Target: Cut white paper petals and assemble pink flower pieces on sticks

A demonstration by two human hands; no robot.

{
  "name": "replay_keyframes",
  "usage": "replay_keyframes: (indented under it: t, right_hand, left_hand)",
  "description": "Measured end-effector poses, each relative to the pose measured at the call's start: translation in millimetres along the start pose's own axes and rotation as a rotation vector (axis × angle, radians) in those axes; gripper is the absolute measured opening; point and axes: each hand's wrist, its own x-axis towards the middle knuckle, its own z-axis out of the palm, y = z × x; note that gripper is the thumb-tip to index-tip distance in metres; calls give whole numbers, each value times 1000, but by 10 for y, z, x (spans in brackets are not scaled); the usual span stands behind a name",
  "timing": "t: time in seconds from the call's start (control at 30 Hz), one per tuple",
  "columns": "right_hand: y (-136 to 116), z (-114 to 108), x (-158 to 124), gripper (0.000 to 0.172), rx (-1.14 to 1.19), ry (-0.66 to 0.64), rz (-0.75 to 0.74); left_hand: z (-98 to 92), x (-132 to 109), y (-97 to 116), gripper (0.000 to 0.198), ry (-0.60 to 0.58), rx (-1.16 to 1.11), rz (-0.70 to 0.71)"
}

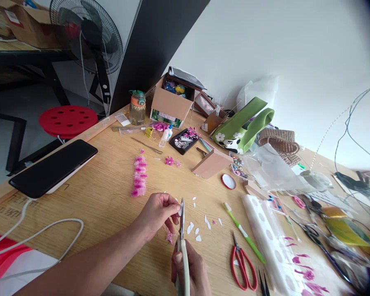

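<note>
In my left hand [162, 211], thumb and fingers pinch a small white paper piece [180, 211]. My right hand [193, 269] is wrapped round the pale handles of a pair of scissors [181, 246]. The scissor blades point away from me, right beside the paper piece; whether they touch it I cannot tell. Several small white cut pieces [197, 231] lie scattered on the wooden table to the right of the blades. Under my left hand sits a small pink flower bit [169, 237]. Farther off lies a fuzzy pink strip [139, 176].
Red-handled pliers [243, 265], a green toothbrush [245, 232] and a white dotted roll [265, 242] lie on the right. A phone on a stand [54, 166] is at the left with its white cable. Behind are a glue bottle [165, 136], a black tray [176, 144] and a cardboard box [172, 102].
</note>
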Motion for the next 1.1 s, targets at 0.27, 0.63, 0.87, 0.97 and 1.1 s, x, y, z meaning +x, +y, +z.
replay_keyframes:
  t: [0.27,0.63,0.87,0.97,1.1]
  right_hand:
    - [-39,-21,16,53,-19,-53,31]
    - [-69,-29,-7,55,-57,5,17]
    - [-34,-67,1,54,-56,-57,-1]
    - [-41,-56,-10,51,-62,-48,-4]
    - [-32,-1,-25,49,-54,47,-10]
  left_hand:
    - [3,11,3,21,-3,7,2]
    - [-1,23,-27,19,-19,28,-3]
    - [-2,27,-36,19,-26,19,-2]
    - [-5,26,-39,19,-24,20,0]
    - [-9,26,-47,19,-28,20,7]
